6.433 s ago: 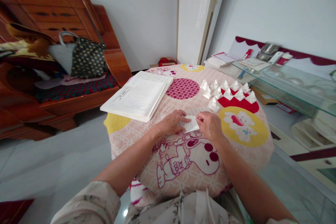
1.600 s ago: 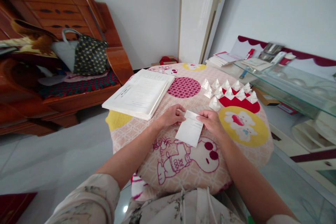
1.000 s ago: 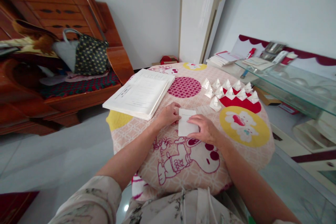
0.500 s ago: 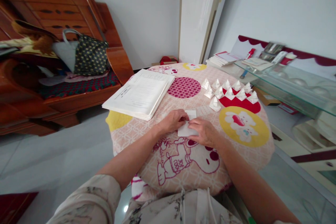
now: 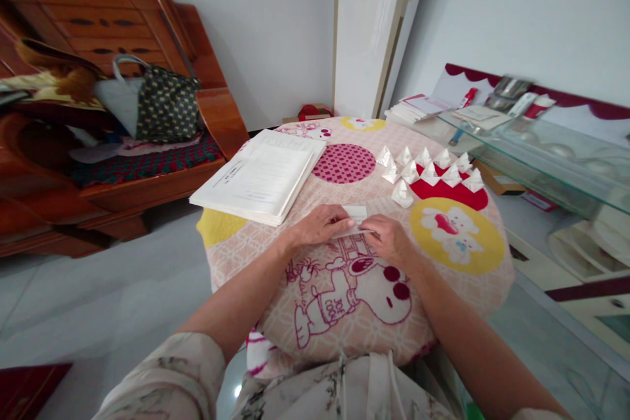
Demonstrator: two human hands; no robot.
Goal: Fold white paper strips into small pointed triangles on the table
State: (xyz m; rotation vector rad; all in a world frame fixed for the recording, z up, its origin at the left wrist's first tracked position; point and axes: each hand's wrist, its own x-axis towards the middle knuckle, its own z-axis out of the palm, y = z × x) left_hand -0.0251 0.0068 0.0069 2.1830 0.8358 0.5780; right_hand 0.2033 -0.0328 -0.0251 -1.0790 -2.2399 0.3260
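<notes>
A small white paper sheet [image 5: 356,214], folded into a narrow strip, lies on the round table under a cartoon-print cloth [image 5: 344,302]. My left hand [image 5: 319,226] presses its left part flat, and my right hand [image 5: 388,239] pinches its right edge. Both hands cover much of the sheet. Several folded white paper shapes [image 5: 429,173] sit in rows beyond my right hand. A thick stack of white paper sheets [image 5: 258,176] lies at the table's far left.
A wooden bench [image 5: 98,111] with a patterned handbag [image 5: 157,105] stands to the left. A tall white air conditioner [image 5: 364,33] is behind the table. A glass-topped shelf [image 5: 541,151] with cards, a pen and tins runs along the right.
The sheet was held open as a larger rectangle, then laid down and folded smaller. Now it is a narrow strip, with both hands pressing on it.
</notes>
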